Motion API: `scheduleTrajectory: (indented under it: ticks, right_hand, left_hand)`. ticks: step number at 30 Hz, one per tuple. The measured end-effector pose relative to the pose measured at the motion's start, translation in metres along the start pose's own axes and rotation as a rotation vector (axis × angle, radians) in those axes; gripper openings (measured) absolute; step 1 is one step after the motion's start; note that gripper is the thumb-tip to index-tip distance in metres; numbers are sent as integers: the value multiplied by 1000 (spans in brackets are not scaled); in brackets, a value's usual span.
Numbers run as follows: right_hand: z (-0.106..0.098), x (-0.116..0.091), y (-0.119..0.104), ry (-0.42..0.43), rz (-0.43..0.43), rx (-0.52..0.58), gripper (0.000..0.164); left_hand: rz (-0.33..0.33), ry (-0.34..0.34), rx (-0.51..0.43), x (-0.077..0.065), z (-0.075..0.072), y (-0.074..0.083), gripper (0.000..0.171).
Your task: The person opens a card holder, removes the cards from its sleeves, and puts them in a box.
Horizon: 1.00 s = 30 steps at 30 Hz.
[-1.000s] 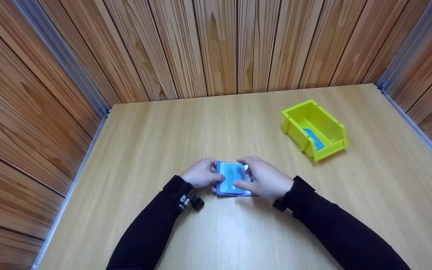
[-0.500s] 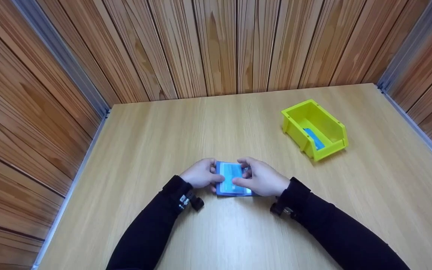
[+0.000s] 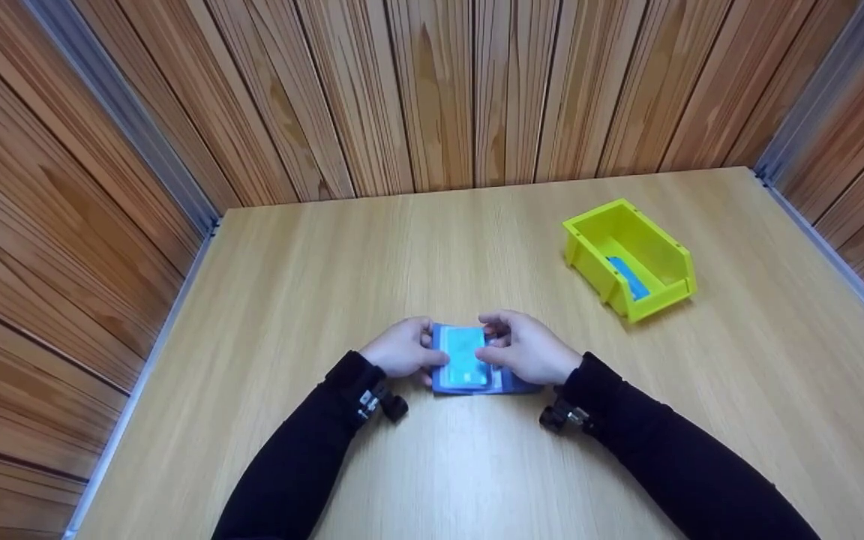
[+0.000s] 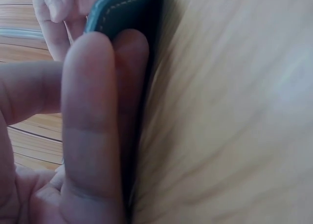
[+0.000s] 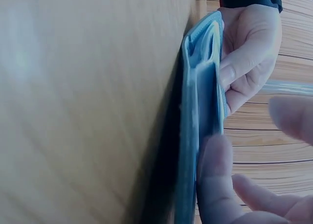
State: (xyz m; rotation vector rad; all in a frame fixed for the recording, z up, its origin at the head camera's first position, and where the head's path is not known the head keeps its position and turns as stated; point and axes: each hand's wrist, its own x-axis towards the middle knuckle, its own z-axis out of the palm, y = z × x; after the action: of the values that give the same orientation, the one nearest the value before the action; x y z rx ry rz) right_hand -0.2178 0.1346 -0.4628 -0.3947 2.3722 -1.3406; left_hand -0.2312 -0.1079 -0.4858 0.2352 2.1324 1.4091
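A blue card holder [image 3: 522, 387] with a stitched edge lies spread low over the table. On its left part, a bright light-blue card [image 3: 466, 356] shows face up. My left hand [image 3: 402, 349] grips the holder's left edge, thumb on top and fingers underneath. In the left wrist view, two fingertips [image 4: 90, 77] lie along its dark underside. My right hand [image 3: 528, 349] is at the card's right edge. From the right wrist, one finger [image 5: 217, 160] reaches between the holder's layers, and another fingertip [image 5: 291, 116] stands apart above it.
A yellow-green open-front bin [image 3: 631, 259] stands on the table at the back right, with a flat blue item [image 3: 628, 278] inside. Wood-plank walls [image 3: 439, 97] close off the back and both sides of the wooden table [image 3: 372, 255].
My right hand has shifted slightly right and away from the card's face. More of the holder's dark blue right part shows at the lower right. The left hand keeps its place.
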Motion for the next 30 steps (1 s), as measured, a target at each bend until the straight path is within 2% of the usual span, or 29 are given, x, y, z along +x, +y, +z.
scheduleTrajectory:
  ticks: [5, 9, 17, 30]
  right_hand:
    - [-1, 1, -2, -30, 29, -17, 66]
    - [-1, 1, -1, -50, 20, -7, 66]
    - [2, 3, 1, -77, 24, 82, 59]
    - [2, 2, 3, -53, 69, 98, 51]
  left_hand:
    - [14, -8, -4, 0, 1, 1, 28]
    - [17, -12, -4, 0, 1, 1, 25]
    - [5, -15, 8, -2, 0, 2, 28]
    - [15, -14, 44, -2, 1, 2, 30]
